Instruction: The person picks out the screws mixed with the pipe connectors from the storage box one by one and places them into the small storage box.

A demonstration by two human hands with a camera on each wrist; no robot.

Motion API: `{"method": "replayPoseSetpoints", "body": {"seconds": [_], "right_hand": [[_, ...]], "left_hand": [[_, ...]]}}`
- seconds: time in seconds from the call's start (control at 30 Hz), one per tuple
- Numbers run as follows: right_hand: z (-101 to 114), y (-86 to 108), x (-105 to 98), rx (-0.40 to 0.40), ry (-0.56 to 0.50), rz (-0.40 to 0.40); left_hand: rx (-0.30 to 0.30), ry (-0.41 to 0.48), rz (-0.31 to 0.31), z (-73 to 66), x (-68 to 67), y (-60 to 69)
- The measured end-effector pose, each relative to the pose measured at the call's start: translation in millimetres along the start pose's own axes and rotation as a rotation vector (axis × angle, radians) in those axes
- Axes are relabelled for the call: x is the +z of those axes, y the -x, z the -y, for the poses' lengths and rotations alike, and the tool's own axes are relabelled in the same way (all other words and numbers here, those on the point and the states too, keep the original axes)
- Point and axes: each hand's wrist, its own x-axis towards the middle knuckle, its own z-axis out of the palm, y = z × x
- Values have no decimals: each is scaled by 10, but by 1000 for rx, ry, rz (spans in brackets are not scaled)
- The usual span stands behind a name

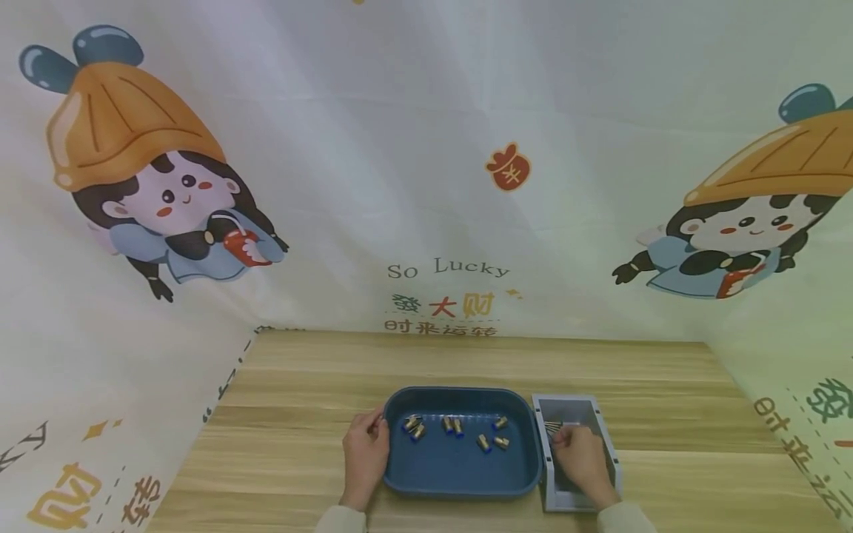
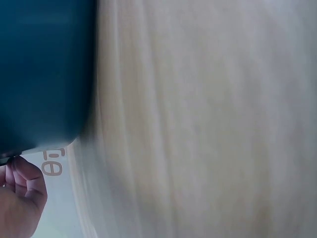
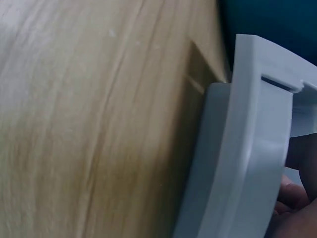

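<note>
My left hand grips the left rim of a blue plastic tray. In the left wrist view, the thumb and fingers pinch the edge of that tray. Several short brass fittings with blue ends lie scattered inside it. My right hand reaches into a grey bin, its fingers bent and close together. Thin metal pieces, perhaps screws, show at its fingertips; whether they are held or only touched is unclear. In the right wrist view, the grey bin's wall hides most of the hand.
Both containers stand side by side on a wood-grain table, the bin to the right of the tray. Behind and beside the table hangs a pale printed cloth with cartoon figures and lettering.
</note>
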Motion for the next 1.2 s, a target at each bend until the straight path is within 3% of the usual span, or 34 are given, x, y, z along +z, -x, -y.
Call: {"method": "replayPoseSetpoints", "body": {"seconds": [0.7, 1.2], "right_hand": [[-25, -14, 34, -2, 37, -30], [138, -127, -187, -107, -58, -91]], "left_hand": [[-20, -4, 13, -15, -16, 5], [-20, -3, 15, -26, -9, 15]]}}
